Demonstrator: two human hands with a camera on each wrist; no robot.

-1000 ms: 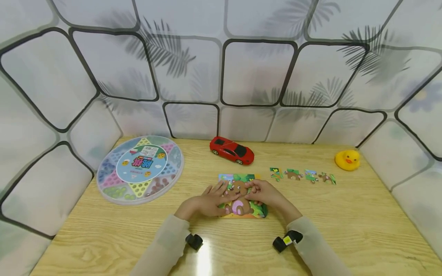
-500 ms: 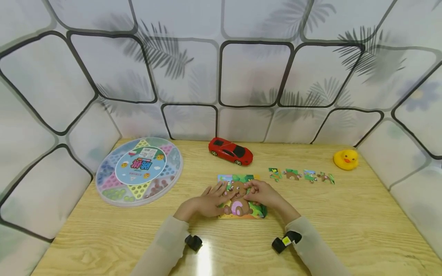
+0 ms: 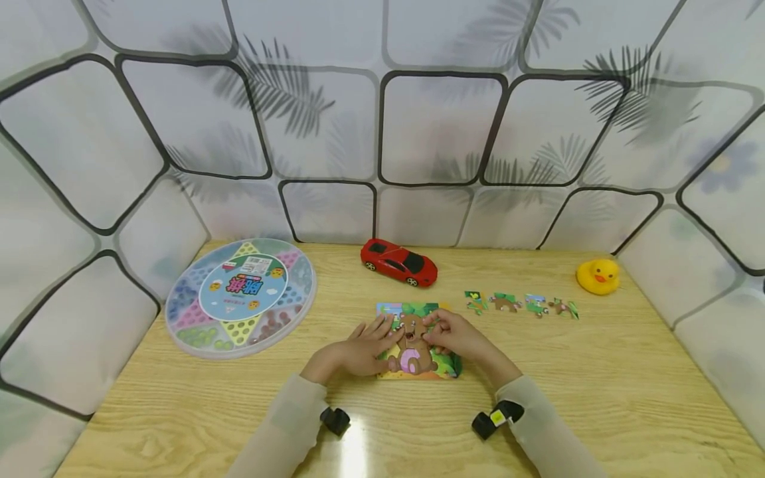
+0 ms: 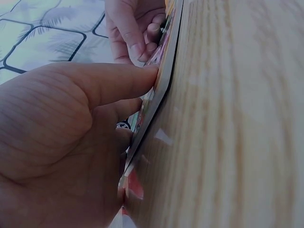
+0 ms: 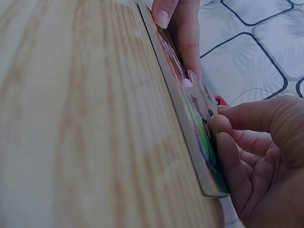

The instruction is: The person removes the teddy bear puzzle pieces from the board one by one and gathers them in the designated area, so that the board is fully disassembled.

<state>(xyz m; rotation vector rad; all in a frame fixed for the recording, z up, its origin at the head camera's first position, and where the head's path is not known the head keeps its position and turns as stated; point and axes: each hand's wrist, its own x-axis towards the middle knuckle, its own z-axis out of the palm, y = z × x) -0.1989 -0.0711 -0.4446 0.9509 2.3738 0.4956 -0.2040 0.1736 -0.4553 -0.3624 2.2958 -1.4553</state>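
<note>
The puzzle (image 3: pixel 414 357) shows a brown, pink-bellied bear over green and blue. From it: a red car (image 3: pixel 399 263), black-windowed, at twelve o'clock; green-and-brown pieces (image 3: pixel 507 303), then a yellow duck (image 3: pixel 598 277), at two; a pastel-starred board (image 3: pixel 242 297), blue-centred, at nine. The table (image 3: pixel 609 385) is tan-grained, the wall (image 3: pixel 442 126) whitish with black-outlined cells and grey fronds.

Home or not, can't tell, but looks like a play nook: wood-grain bench (image 3: pixel 597 392), leaf-print walls (image 3: pixel 442 126), toy car (image 3: pixel 399 263) at 12 o'clock, yellow duck (image 3: pixel 598 277) at 2, board game (image 3: pixel 242 297) at 10.
</note>
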